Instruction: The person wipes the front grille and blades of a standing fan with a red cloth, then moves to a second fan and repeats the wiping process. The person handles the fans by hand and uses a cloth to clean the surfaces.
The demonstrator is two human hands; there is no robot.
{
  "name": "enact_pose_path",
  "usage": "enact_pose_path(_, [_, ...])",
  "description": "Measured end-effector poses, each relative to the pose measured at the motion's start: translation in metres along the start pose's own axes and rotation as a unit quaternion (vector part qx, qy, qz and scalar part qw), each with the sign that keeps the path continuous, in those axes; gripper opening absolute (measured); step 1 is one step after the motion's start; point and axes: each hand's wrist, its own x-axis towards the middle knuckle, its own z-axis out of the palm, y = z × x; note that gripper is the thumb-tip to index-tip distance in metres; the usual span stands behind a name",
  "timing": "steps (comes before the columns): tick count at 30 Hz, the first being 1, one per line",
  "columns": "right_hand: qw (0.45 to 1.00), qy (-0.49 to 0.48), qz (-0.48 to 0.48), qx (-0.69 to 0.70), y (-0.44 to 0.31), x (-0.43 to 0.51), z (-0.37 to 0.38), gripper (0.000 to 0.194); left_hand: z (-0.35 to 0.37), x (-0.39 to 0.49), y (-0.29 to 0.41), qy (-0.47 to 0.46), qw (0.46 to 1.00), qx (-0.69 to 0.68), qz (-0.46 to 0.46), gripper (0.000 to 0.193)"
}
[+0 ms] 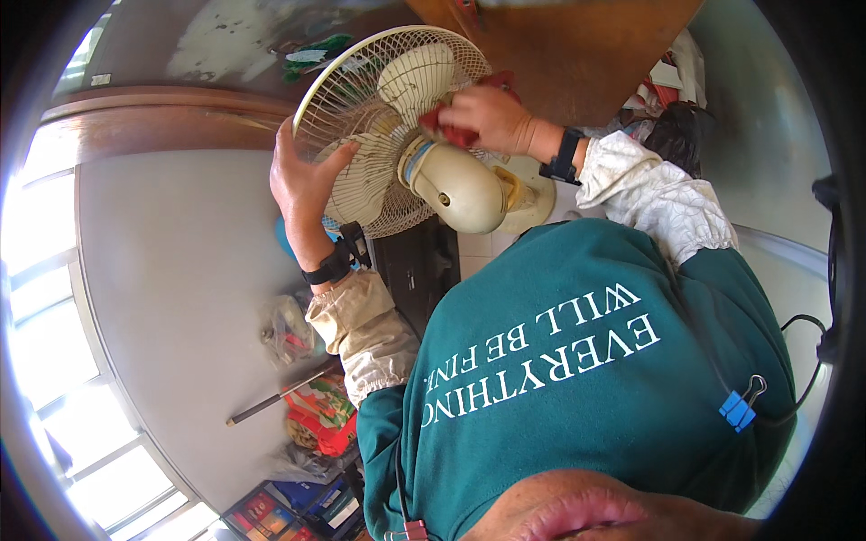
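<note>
An electric fan with a cream motor housing (460,189) stands before me, its round wire guard (338,64) tilted and its blades dusty. My left hand (308,176) grips the guard's rim at the left, thumb spread over the wires. A dark red cloth (460,128) is in my right hand (490,118), pressed to the back of the guard just above the housing; this hand is slightly blurred. The fan's round base (541,203) shows below my right wrist. My right fingertips are partly hidden by the cloth.
A brown wooden panel (575,61) lies beyond the fan. Plastic bags (676,135) are heaped at the right. At lower left are a rod with a dark grip (260,409), a red patterned bag (325,412) and a shelf of boxes (270,510). Windows line the left.
</note>
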Motion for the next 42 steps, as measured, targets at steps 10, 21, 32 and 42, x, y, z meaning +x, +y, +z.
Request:
enact_pose_path(10, [0.985, 0.143, 0.093, -0.008, 0.029, 0.035, -0.042, 0.035, 0.002, 0.0, -0.005, 0.012, 1.0, 0.001, 0.006, 0.085])
enact_pose_path(21, [0.976, 0.139, 0.133, 0.103, 0.022, 0.028, -0.046, 0.04, 0.0, 0.0, 0.0, 0.001, 0.999, -0.035, 0.005, 0.083])
enact_pose_path(32, [0.982, -0.106, 0.15, 0.045, 0.014, -0.028, -0.026, 0.037, -0.003, 0.0, 0.002, 0.005, 1.0, -0.012, -0.01, 0.083])
enact_pose_path(42, [0.996, 0.079, 0.006, 0.035, -0.024, 0.06, -0.031, 0.049, -0.002, 0.002, -0.003, 0.014, 1.0, 0.019, 0.015, 0.093])
